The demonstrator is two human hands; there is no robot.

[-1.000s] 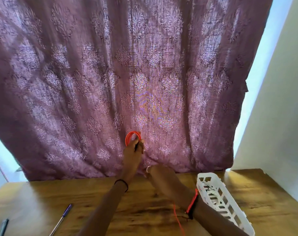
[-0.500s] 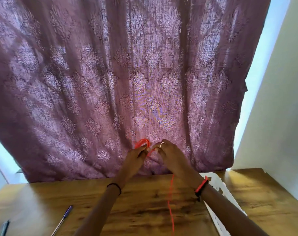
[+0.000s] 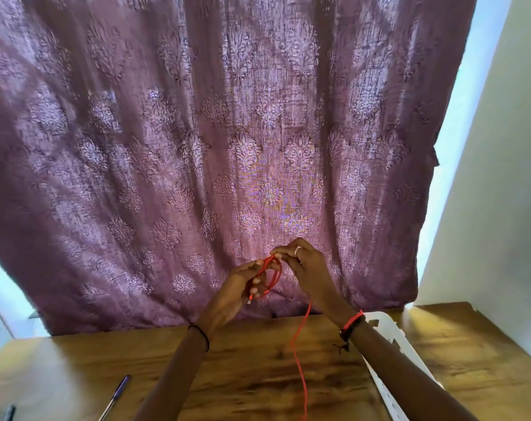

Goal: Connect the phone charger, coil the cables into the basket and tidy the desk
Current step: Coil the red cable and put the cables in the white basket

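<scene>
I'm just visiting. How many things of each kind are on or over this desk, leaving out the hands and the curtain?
Red cable: 1
White basket: 1
Purple pen: 1
Dark object at the left edge, cut off: 1
Total: 4

- Curtain (image 3: 197, 147): thin woven cloth, matt, with a raised damask pattern that catches a faint sheen where light comes through.
- Table (image 3: 258, 375): wood with dark, streaky grain and a smooth, polished finish that glares at both ends.
- Cable (image 3: 300, 360): smooth red plastic sheath, slightly glossy, with a small silvery metal tip (image 3: 249, 300).
- Basket (image 3: 388, 335): white moulded plastic, smooth, with slotted walls.
- Pen (image 3: 115, 396): translucent, glossy plastic barrel.
- Ring (image 3: 297, 251): bright, shiny metal.
- Wristbands (image 3: 352, 323): red and black thread, matt.
- Wall (image 3: 495, 208): flat matt paint.
</scene>
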